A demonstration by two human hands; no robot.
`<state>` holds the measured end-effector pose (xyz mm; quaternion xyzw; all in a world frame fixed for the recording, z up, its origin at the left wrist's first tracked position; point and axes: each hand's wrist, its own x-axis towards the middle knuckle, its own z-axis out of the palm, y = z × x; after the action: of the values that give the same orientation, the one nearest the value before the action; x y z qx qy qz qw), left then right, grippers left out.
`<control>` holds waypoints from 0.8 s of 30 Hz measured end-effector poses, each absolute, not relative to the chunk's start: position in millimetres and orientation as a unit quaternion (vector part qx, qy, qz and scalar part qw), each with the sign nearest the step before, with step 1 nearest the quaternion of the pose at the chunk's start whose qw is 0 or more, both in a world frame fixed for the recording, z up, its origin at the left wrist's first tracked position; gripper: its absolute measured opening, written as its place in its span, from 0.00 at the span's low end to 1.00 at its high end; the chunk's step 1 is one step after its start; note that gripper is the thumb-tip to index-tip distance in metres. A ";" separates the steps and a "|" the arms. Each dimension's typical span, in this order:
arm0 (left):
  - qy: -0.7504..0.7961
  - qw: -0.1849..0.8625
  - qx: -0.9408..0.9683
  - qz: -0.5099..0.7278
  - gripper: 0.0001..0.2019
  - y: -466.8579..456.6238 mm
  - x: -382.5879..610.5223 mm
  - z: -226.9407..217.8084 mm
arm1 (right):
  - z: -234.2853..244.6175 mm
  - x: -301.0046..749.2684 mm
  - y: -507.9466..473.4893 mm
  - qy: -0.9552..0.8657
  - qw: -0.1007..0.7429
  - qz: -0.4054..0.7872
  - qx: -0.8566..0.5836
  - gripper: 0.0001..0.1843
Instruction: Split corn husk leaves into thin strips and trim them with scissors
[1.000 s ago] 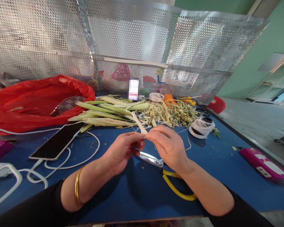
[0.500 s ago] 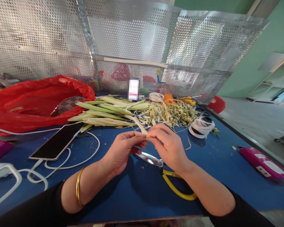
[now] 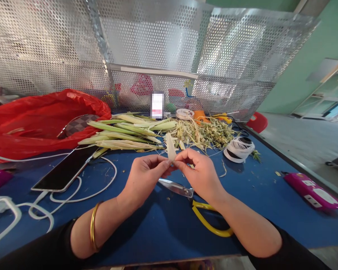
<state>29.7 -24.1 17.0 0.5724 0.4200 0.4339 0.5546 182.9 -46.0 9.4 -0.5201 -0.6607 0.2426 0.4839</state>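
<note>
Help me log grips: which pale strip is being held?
The single strip rising between left hand and right hand; the other strips lie heaped behind.

Both hands (image 3: 142,178) pinching, close together

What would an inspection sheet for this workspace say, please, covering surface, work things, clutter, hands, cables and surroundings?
Surface: blue tabletop, specked with small scraps.
Work things: pale strip upright between the hands; long husk-like leaves and shredded plant pile beyond; spool to the right; yellow-handled scissors below the hands, partly hidden.
Clutter: red plastic bag and dark-screened device at left; magenta item at right.
Hands: left hand and right hand both pinch the strip's lower end.
Cables: white cable plugged into the device, looped loosely on the table.
Surroundings: perforated metal panel behind; green wall at right.
</note>
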 end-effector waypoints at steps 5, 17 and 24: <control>0.419 0.549 0.578 0.435 0.06 -23.5 30.5 15.1 | 7.8 181.7 -44.3 -0.614 0.519 0.280 -0.525 0.04; 0.404 0.562 0.590 0.416 0.10 -20.3 29.3 12.1 | 7.9 184.0 -42.6 -0.596 0.532 0.298 -0.522 0.08; 0.385 0.640 0.532 0.398 0.10 -17.0 27.8 10.4 | 6.2 185.0 -41.5 -0.599 0.553 0.307 -0.491 0.09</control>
<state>27.8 -17.0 10.4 0.5319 0.3851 0.3984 0.6403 185.0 -41.5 6.2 -0.4913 -0.5989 0.3068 0.5530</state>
